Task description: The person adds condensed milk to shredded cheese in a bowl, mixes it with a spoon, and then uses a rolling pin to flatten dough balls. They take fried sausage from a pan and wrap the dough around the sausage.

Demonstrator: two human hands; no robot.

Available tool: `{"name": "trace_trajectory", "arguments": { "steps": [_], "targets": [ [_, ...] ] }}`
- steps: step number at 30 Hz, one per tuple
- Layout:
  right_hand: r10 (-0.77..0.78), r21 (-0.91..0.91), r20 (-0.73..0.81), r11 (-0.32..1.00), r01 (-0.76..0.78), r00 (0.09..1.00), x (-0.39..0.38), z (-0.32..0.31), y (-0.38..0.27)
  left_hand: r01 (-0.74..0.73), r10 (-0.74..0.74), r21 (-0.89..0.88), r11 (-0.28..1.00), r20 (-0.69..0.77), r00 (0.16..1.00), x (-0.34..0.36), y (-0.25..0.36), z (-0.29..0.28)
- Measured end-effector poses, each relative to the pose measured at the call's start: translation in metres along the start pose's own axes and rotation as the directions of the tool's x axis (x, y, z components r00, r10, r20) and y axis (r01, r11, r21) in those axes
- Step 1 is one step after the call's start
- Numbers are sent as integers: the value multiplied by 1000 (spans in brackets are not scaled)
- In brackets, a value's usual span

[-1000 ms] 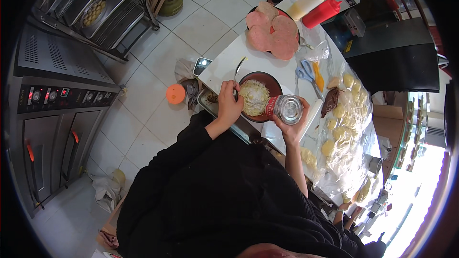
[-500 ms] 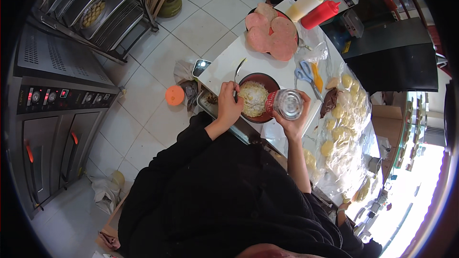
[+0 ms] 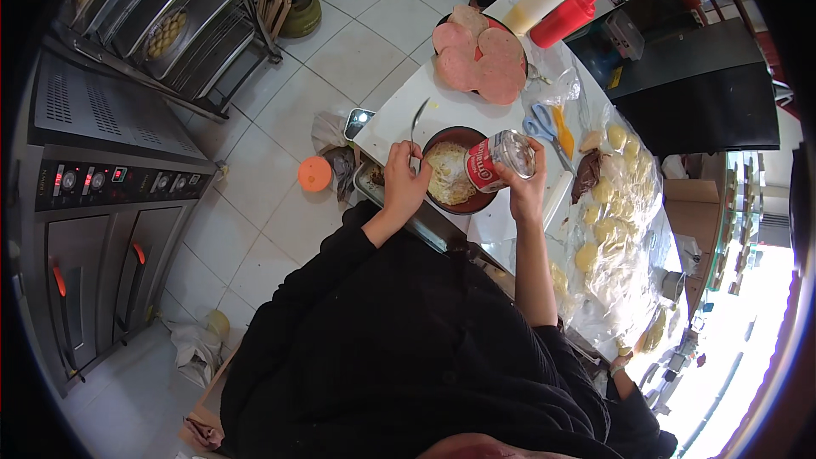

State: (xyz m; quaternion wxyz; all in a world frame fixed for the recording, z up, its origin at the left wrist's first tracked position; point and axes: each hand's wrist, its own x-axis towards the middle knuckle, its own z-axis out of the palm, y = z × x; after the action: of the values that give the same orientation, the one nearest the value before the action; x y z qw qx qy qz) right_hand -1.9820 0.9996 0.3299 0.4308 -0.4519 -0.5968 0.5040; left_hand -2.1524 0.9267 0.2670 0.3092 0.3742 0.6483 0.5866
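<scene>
My left hand (image 3: 401, 183) is closed on the handle of a metal spoon (image 3: 416, 119) at the left rim of a dark red-brown bowl (image 3: 456, 135). In the bowl are pale shreds (image 3: 448, 191) with white stuff on top. My right hand (image 3: 525, 187) grips a red and white can (image 3: 482, 168), tilted sideways over the bowl's right part with its silver bottom outward. Behind the bowl, round pink meat slices (image 3: 459, 68) cover a plate. To the right lie blue-handled scissors (image 3: 537, 126) and an orange-yellow utensil (image 3: 563, 131).
White and red squeeze bottles (image 3: 563, 20) stand at the back. Plastic-covered dough balls (image 3: 585, 257) fill the table's right side. At left are a steel oven (image 3: 119, 127) and tray rack (image 3: 195, 25); an orange lid (image 3: 314, 173) sits low. Another person's hand (image 3: 623, 364) shows lower right.
The can in my right hand has turned so more of its red label faces the camera and its bottom has risen. My left hand has moved slightly.
</scene>
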Motion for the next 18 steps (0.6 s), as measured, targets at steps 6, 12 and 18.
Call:
{"name": "trace_trajectory", "arguments": {
  "steps": [6,12,18],
  "targets": [
    [238,412,2,885,-218,971,2,-6,11,61,-67,-83,995,-65,996,13,0,-15],
    [403,608,81,705,-365,912,6,-11,18,-2,-3,-72,997,-61,998,22,2,-28],
    [445,661,228,582,-473,866,11,-9,1,40,-46,-110,993,-53,997,30,7,-37]
  ]
}}
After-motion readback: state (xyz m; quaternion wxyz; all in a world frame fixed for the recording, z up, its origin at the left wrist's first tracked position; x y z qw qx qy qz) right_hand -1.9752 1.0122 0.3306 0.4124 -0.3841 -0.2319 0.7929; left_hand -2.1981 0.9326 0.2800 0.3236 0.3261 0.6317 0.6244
